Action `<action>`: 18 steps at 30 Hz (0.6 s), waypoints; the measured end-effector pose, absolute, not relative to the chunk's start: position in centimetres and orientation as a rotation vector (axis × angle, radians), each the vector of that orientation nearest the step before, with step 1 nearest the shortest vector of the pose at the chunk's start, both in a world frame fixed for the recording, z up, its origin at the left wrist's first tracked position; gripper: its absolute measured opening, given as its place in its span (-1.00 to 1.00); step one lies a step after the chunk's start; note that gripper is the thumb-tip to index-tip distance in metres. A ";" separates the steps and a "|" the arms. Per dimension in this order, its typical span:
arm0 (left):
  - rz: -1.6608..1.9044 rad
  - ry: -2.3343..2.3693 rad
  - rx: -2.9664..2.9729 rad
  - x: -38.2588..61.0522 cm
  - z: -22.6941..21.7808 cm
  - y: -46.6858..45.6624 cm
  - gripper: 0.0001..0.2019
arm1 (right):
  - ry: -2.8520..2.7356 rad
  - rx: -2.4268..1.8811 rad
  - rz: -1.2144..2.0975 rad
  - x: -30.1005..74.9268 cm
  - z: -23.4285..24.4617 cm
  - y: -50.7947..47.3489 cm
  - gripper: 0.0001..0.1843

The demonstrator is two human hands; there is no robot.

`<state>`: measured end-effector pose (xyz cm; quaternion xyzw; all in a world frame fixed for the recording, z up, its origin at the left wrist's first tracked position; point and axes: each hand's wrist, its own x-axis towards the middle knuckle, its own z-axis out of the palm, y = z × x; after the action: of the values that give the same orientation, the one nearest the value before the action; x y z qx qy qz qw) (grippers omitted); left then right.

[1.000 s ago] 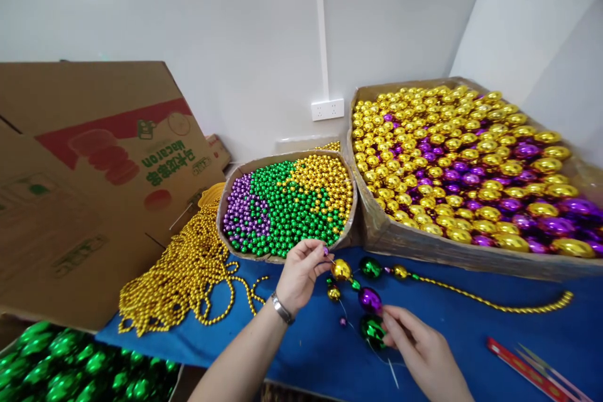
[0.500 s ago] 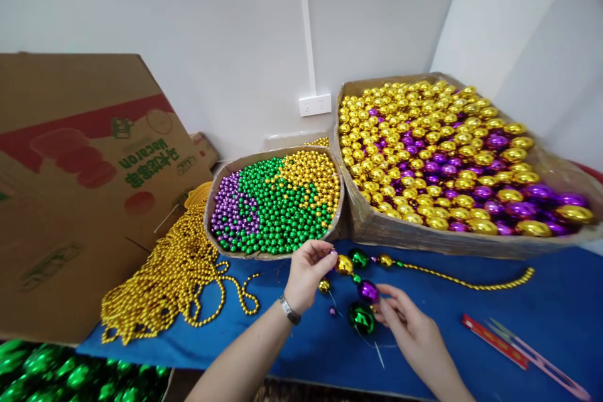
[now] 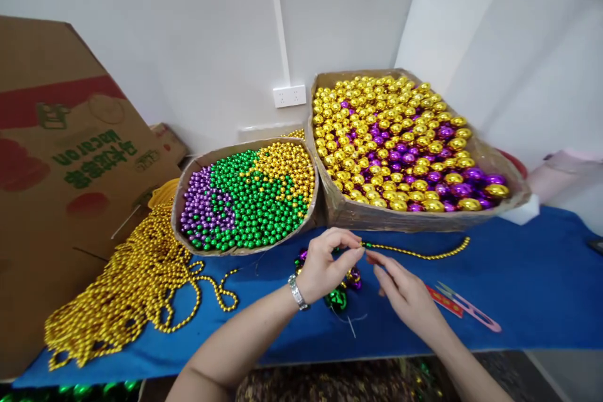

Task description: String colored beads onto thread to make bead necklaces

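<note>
My left hand [image 3: 330, 262], with a metal watch on the wrist, pinches the near end of a gold bead strand [image 3: 424, 254] close to a small green bead [image 3: 369, 245]. Rightward from there the strand lies over the blue cloth. Close by, my right hand [image 3: 405, 295] has its fingers apart, with the fingertips at my left thumb; no held thing shows in it. Partly hidden under my left hand is a cluster of large beads, including a green bead [image 3: 336, 299] and a purple bead [image 3: 354, 277]. A white needle [image 3: 352, 327] with thin thread lies below them.
Behind my hands stand a carton of small purple, green and gold beads [image 3: 176, 226] and a larger carton of gold and purple beads [image 3: 377, 217]. Gold bead strands [image 3: 122, 289] heap at left beside a big cardboard box [image 3: 28, 245]. Pink thread snips [image 3: 475, 314] and a red packet [image 3: 445, 301] lie right.
My left hand has moved from the large beads to the end of the gold strand. My right hand has let go of the purple bead and come up beside it. The view has shifted right.
</note>
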<state>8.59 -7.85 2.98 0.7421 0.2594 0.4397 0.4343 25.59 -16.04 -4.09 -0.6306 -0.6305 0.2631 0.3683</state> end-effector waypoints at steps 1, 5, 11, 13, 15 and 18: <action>1.108 0.611 1.836 8.8 4.0 -7.9 -0.90 | -1.626 -1.568 0.691 25.3 -2.9 -15.9 -0.63; 1.192 0.526 1.705 9.0 6.3 -8.0 -0.91 | -1.667 -1.444 0.706 24.3 0.2 -15.5 -0.71; 1.359 0.596 1.307 8.6 5.5 -7.6 -0.90 | -1.618 -1.384 0.930 23.7 0.4 -15.5 -0.71; 1.386 0.611 1.258 8.4 5.2 -7.5 -0.88 | -1.589 -1.351 1.004 23.6 0.4 -15.5 -0.71; 1.378 0.637 1.326 8.1 4.7 -7.6 -0.86 | -1.553 -1.367 0.982 23.6 0.5 -15.7 -0.70; 1.214 0.699 1.737 7.5 2.4 -8.7 -0.71 | -1.480 -1.391 0.924 24.0 1.1 -15.9 -0.70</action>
<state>7.48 -8.65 2.40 0.6992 0.2814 0.4886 0.4395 23.99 -15.91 1.11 -0.5600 -0.5956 0.3720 0.4396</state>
